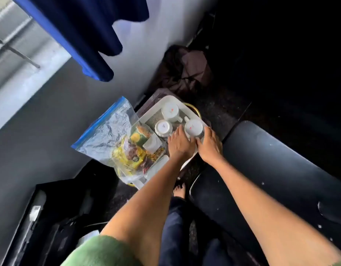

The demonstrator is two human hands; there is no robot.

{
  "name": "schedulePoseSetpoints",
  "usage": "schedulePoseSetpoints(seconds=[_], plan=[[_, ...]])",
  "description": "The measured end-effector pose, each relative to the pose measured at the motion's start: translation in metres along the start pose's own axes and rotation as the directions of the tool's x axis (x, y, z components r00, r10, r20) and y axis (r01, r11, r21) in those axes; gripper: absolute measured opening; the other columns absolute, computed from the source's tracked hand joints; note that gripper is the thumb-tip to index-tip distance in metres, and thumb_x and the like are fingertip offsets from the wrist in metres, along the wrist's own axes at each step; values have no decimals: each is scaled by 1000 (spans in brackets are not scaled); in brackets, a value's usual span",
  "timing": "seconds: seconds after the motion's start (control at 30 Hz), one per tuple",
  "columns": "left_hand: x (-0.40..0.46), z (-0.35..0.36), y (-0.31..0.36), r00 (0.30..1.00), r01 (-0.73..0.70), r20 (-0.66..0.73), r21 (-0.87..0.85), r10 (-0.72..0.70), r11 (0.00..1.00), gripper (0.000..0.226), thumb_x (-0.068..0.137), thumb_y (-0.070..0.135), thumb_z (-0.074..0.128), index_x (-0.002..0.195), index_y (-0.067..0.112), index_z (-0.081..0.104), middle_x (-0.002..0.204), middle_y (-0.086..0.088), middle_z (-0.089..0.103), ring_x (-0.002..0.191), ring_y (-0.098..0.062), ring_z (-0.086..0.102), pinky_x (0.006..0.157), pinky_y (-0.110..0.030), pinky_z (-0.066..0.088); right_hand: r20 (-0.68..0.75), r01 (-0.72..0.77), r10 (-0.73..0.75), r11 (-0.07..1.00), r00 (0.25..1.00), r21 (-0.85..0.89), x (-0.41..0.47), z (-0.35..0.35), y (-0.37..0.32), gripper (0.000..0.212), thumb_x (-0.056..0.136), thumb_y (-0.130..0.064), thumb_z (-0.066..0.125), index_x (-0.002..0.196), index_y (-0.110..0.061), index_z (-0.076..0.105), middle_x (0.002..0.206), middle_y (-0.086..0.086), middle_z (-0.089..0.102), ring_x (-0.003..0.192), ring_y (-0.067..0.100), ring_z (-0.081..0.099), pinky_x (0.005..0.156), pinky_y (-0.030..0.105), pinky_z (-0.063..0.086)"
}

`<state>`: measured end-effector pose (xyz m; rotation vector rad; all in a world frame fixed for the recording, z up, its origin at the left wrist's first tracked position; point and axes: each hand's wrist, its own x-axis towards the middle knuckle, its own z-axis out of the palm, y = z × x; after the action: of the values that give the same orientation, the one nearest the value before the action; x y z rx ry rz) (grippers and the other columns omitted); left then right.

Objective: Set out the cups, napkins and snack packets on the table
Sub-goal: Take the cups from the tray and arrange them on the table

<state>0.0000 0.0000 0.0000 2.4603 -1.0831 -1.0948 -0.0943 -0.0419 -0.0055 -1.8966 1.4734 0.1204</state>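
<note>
Head view, looking steeply down on a small dark table (219, 112) set between a pale wall on the left and a dark padded seat (280, 160) on the right. A white rectangular tray (156, 110) with a gilt handle lies on the table, its long axis running from near left to far right. Three white glazed cups stand inverted on it, bases up: the far cup (170, 111), the left cup (163, 128) and the right cup (193, 128), which is nearest both hands. The left hand (178, 144) and the right hand (209, 145) bracket the right cup from either side, fingers extended toward its wall and apparently touching it; whether they have closed into a firm grip cannot be told. The cup lies directly ahead of the fingertips, between the two hands, so a lift would probably go straight up from here. Smooth and rounded, the ceramic will likely be slippery. Just left of the cups, at the tray's near-left end, lie glossy yellow-and-green snack packets (131, 152) and a folded white napkin (152, 144), partly inside a crinkled clear zip bag (106, 135) with a blue seal that overhangs the tray. Nothing has yet been set out on the bare table.
</note>
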Motion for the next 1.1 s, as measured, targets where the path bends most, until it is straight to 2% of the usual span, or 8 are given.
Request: schedulePoseSetpoints(seconds=[0.2, 0.33, 0.47, 0.63, 0.73, 0.93, 1.03, 1.1], plan=[[34, 0, -4, 997, 58, 43, -2, -57, 998, 66, 95, 35, 44, 150, 10, 17, 153, -11, 35, 142, -30, 29, 119, -46, 4, 84, -178, 160, 935, 984, 308, 30, 11, -5, 69, 93, -26, 52, 149, -12, 14, 154, 12, 25, 139, 29, 30, 112, 44, 30], [47, 1, -7, 983, 89, 157, 33, -94, 995, 58, 99, 35, 33, 149, 9, 19, 132, -14, 58, 135, -30, 42, 116, -48, -12, 156, -277, 230, 824, 961, 494, 42, 16, -10, 62, 92, -19, 52, 146, -12, 22, 145, 12, 40, 129, 27, 43, 108, 40, 38], [55, 3, -7, 970, 104, 219, 34, -109, 994, 47, 98, 32, 30, 139, 9, 35, 111, -11, 67, 127, -28, 50, 113, -54, -17, 224, -350, 270, 753, 937, 557, 47, 19, -10, 54, 90, -22, 54, 139, -15, 32, 133, 7, 52, 115, 21, 51, 95, 36, 46], [51, 4, -7, 970, 142, 203, -47, -130, 989, 50, 97, 37, 29, 140, 13, 37, 109, -6, 71, 130, -26, 48, 112, -52, -21, 288, -404, 284, 693, 914, 597, 48, 11, -4, 48, 85, -18, 60, 131, -17, 47, 125, 5, 60, 114, 22, 56, 92, 31, 47], [45, 5, -4, 977, 150, 166, -75, -136, 986, 48, 98, 39, 29, 138, 12, 40, 102, -4, 71, 126, -25, 51, 114, -51, -19, 293, -405, 280, 641, 914, 652, 43, 7, -3, 46, 83, -15, 60, 128, -17, 50, 119, 5, 63, 106, 19, 57, 78, 25, 44], [25, 4, 7, 991, 128, 42, -133, -124, 983, 40, 100, 35, 27, 116, 8, 52, 69, -2, 60, 107, -27, 61, 118, -46, -12, 301, -408, 279, 557, 912, 723, 33, -4, -1, 44, 86, -20, 57, 129, -17, 49, 123, 8, 60, 110, 24, 59, 83, 28, 50], [11, 5, 18, 991, 101, -75, -168, -115, 981, 40, 101, 32, 27, 122, 12, 53, 90, -8, 70, 109, -23, 62, 119, -42, -12, 301, -405, 282, 473, 911, 783, 25, -11, 1, 37, 90, -27, 55, 125, -18, 49, 121, 10, 60, 103, 26, 63, 67, 23, 49], [-1, 9, 26, 978, 92, -164, -196, -125, 976, 41, 100, 31, 27, 127, 15, 53, 96, -8, 72, 110, -20, 62, 118, -39, -12, 306, -402, 283, 407, 909, 820, 18, -16, 1, 25, 93, -34, 49, 115, -21, 50, 120, 10, 60, 97, 25, 63, 80, 30, 52]])
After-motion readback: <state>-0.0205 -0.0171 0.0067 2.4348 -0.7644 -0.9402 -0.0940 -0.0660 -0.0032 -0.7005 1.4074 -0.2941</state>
